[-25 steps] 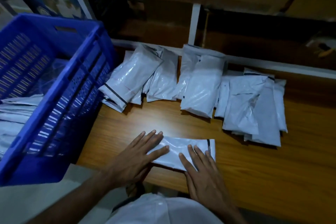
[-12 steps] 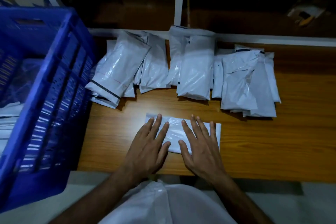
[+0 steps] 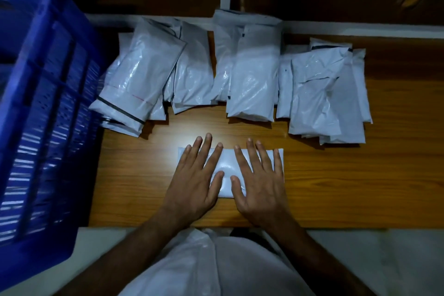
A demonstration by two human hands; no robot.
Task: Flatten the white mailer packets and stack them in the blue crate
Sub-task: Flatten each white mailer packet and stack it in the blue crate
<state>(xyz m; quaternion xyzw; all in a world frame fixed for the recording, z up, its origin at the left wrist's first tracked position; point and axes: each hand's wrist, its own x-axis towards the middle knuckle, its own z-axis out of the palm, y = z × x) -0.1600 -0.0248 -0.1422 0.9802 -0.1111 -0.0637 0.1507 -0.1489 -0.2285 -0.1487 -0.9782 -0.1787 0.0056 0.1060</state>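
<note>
Both hands lie flat, fingers straight and spread, on one small white plastic mailer packet (image 3: 227, 170) that rests on the brown wooden bench (image 3: 348, 187) near its front edge, at about 6 o'clock of the bench. The left hand (image 3: 195, 180) covers the left half of this packet and the right hand (image 3: 259, 181) covers the right half; the two thumbs almost meet over the middle of the packet. The fingertips of both hands point toward 12 o'clock, and some of them reach past the far edge of the packet onto the wood. Nothing is pinched or gripped by either hand.

At 12 o'clock from the hands, a row of more white mailer packets (image 3: 252, 74) lies along the back of the bench, many of them overlapping each other. The group at 11 o'clock leans toward the crate, and its top packet shows a dark stripe near its lower end. The group at 1 o'clock lies a little apart from the middle group.

The blue plastic crate (image 3: 45, 108) with slotted walls stands at 9 o'clock, at the left end of the bench and just beside the leftmost packets. Its inside is not visible from this angle.
</note>
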